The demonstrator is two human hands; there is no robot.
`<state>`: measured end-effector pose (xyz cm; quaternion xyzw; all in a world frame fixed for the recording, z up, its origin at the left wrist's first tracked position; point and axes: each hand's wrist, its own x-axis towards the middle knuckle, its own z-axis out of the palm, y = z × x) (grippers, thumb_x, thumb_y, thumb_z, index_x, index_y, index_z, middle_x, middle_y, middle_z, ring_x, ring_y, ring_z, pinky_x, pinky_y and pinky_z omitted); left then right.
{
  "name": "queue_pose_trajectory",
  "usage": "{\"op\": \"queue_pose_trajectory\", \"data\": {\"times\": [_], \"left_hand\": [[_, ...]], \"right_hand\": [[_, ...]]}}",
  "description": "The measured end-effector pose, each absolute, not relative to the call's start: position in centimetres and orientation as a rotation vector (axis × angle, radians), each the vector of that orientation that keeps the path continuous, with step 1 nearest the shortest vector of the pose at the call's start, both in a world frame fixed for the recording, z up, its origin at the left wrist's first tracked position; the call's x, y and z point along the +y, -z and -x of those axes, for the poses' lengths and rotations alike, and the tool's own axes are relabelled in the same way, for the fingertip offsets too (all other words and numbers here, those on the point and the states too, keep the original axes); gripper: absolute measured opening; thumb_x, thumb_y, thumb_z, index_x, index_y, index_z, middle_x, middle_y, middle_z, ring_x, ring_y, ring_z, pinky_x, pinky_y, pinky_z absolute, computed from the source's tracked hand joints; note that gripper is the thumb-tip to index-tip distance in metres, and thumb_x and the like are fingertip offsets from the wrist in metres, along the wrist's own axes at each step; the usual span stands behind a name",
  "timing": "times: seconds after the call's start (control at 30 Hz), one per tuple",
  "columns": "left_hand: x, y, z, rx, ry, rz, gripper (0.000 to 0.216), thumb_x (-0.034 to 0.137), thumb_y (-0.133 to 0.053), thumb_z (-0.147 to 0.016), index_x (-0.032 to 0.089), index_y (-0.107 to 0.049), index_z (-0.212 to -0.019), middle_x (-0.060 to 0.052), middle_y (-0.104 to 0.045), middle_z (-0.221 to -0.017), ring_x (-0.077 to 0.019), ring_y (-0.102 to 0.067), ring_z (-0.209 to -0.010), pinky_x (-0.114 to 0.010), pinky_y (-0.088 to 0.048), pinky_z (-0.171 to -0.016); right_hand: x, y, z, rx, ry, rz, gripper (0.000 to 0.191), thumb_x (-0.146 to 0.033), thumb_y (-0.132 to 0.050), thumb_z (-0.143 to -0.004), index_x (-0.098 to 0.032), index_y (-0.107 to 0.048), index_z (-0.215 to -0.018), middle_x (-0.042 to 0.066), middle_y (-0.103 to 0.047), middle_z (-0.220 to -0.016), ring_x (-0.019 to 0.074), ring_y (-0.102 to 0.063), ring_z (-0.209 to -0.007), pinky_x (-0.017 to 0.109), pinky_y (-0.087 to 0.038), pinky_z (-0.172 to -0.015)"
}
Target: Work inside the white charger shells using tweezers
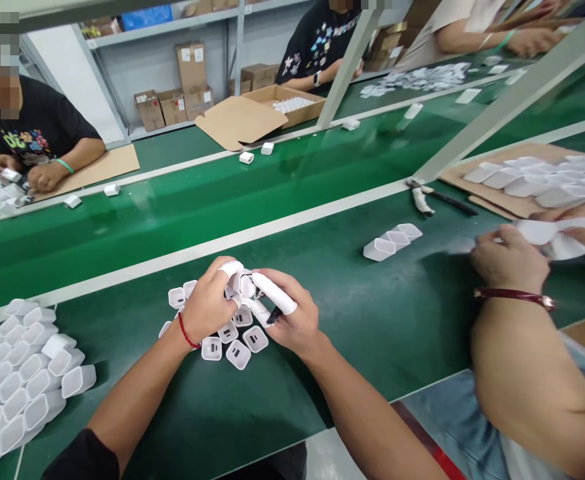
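Bare forearms foremost; left hand, right hand together, clamped on small white part; open white cups beneath both hands.

So my hands are over the counter, with a bunch of cups beneath and beside them. There's a batch of shells off to my left, a short row of shells ahead on the right, pliers past that by the post, belt running across beyond.
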<state>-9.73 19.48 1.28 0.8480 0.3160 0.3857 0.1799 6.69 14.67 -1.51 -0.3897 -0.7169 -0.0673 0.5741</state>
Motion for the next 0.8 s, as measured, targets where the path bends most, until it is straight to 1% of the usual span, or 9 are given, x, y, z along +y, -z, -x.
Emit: {"op": "queue_pose_trajectory", "data": {"times": [0.1, 0.2, 0.3, 0.43, 0.53, 0.7, 0.8], "left_hand": [[19.53, -1.22, 9.76, 0.870, -1.100, -2.420, 0.049, -0.004, -0.046, -0.061, 0.020, -0.050, -0.103, -0.006, -0.059, -0.106, -0.0194, -0.060, -0.099, -0.029, -0.053, -0.084], [19.63, -1.14, 9.79, 0.850, -1.117, -2.406, 0.047, -0.003, -0.048, -0.061, 0.020, -0.051, -0.102, -0.006, -0.059, -0.105, -0.0189, -0.060, -0.097, -0.029, -0.053, -0.082], [19.75, -1.01, 9.84, 0.854, -1.121, -2.356, 0.045, -0.002, -0.050, -0.062, 0.020, -0.051, -0.102, -0.006, -0.058, -0.104, -0.0186, -0.060, -0.095, -0.029, -0.054, -0.081], [19.89, -0.90, 9.93, 0.887, -1.092, -2.298, 0.043, -0.002, -0.052, -0.062, 0.020, -0.052, -0.099, -0.005, -0.057, -0.106, -0.0187, -0.059, -0.098, -0.029, -0.055, -0.082], [19.91, -0.86, 9.95, 0.851, -1.092, -2.333, 0.043, -0.002, -0.049, -0.061, 0.020, -0.052, -0.098, -0.005, -0.058, -0.106, -0.0185, -0.060, -0.098, -0.029, -0.054, -0.081], [19.70, -0.85, 9.84, 0.823, -1.120, -2.361, 0.048, -0.002, -0.049, -0.060, 0.021, -0.052, -0.101, -0.006, -0.059, -0.106, -0.0193, -0.060, -0.098, -0.029, -0.054, -0.081], [19.47, -1.12, 9.68, 0.801, -1.129, -2.344, 0.048, -0.003, -0.050, -0.062, 0.021, -0.052, -0.104, -0.005, -0.060, -0.107, -0.0190, -0.061, -0.099, -0.029, -0.054, -0.082]], "right_hand": [[14.64, 1.41, -6.67, -1.705, 0.096, 0.951, 0.046, -0.019, -0.065, -0.084, -0.022, -0.052, -0.129, 0.011, -0.065, -0.109, 0.0205, -0.068, -0.084, 0.030, -0.060, -0.068], [14.73, 1.42, -6.76, -1.729, 0.015, 0.976, 0.042, -0.025, -0.064, -0.087, -0.024, -0.051, -0.127, 0.013, -0.060, -0.117, 0.0186, -0.066, -0.080, 0.032, -0.060, -0.066], [14.88, 1.50, -6.85, -1.746, -0.005, 0.958, 0.042, -0.027, -0.066, -0.087, -0.024, -0.051, -0.126, 0.014, -0.056, -0.123, 0.0172, -0.064, -0.078, 0.032, -0.059, -0.062], [14.97, 1.55, -6.82, -1.706, -0.031, 0.920, 0.040, -0.020, -0.064, -0.087, -0.024, -0.052, -0.125, 0.012, -0.059, -0.115, 0.0150, -0.062, -0.073, 0.032, -0.058, -0.065], [15.01, 1.69, -6.78, -1.673, -0.038, 0.912, 0.042, -0.017, -0.066, -0.086, -0.024, -0.053, -0.126, 0.011, -0.059, -0.111, 0.0152, -0.061, -0.073, 0.033, -0.057, -0.066], [14.89, 1.90, -6.78, -1.677, -0.130, 0.927, 0.042, -0.019, -0.068, -0.084, -0.026, -0.056, -0.124, 0.011, -0.056, -0.116, 0.0123, -0.055, -0.068, 0.028, -0.053, -0.056], [14.75, 1.80, -6.88, -1.624, -0.259, 0.969, 0.054, -0.029, -0.070, -0.083, -0.024, -0.050, -0.133, 0.012, -0.057, -0.115, 0.0110, -0.052, -0.064, 0.026, -0.049, -0.050]]}}
